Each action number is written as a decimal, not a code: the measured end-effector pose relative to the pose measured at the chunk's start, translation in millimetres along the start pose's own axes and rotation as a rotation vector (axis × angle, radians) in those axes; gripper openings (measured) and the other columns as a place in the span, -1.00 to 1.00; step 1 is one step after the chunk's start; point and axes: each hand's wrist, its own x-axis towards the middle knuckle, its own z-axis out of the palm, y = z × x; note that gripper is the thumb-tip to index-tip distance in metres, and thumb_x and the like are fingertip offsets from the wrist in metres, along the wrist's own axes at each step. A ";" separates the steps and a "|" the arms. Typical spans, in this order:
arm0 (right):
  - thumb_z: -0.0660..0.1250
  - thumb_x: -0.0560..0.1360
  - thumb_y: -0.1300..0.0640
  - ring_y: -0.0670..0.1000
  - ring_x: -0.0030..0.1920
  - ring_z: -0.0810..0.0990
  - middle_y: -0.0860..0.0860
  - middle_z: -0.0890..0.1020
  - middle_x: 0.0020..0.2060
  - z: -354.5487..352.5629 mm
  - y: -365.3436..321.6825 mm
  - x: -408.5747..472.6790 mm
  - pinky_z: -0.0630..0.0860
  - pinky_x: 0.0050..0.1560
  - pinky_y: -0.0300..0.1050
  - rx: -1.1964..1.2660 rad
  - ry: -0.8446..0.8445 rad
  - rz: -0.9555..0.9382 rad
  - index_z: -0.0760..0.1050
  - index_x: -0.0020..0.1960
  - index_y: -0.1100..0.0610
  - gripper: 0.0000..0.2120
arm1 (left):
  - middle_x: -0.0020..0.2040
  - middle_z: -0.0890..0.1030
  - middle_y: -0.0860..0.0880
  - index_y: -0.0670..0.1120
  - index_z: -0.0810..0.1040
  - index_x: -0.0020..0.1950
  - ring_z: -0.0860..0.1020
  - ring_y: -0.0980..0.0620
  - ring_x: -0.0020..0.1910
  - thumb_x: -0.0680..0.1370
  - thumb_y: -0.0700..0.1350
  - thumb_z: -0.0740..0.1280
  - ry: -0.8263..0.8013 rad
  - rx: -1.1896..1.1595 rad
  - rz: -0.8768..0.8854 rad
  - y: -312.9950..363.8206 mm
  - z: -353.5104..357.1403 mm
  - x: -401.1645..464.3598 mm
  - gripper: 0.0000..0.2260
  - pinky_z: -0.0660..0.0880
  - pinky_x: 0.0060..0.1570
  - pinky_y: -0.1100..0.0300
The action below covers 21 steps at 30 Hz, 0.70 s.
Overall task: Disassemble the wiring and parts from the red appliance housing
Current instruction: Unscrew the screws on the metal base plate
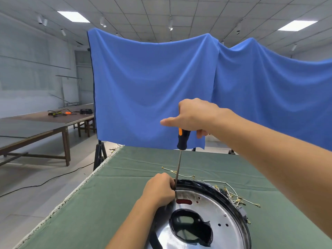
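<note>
Now the left hand (159, 188) is curled tight on the near-left rim of the housing (212, 212), which lies flat on the green table (107, 194). Just right of that hand, the screwdriver (180, 159) stands almost straight up, its long thin shaft pointing down into the rim. Above the housing, the right hand (193, 116) wraps around the top of the black and orange handle. Some wires (179, 174) already lie loose on the cloth behind the housing. More wires (235, 199) bunch at its right edge. I think some work is left, maybe a screw.
</note>
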 end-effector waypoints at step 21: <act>0.33 0.34 -0.01 0.10 -0.27 0.67 0.00 0.62 -0.34 14.4 1.9 5.3 0.63 -0.19 -0.01 0.437 0.074 -0.044 0.42 -0.10 0.07 -0.79 | -0.18 0.66 -0.04 -0.04 0.65 -0.13 0.58 -0.09 -0.11 0.38 -0.18 0.27 0.019 -0.021 0.000 -2.6 2.0 5.5 -0.81 0.55 -0.11 0.11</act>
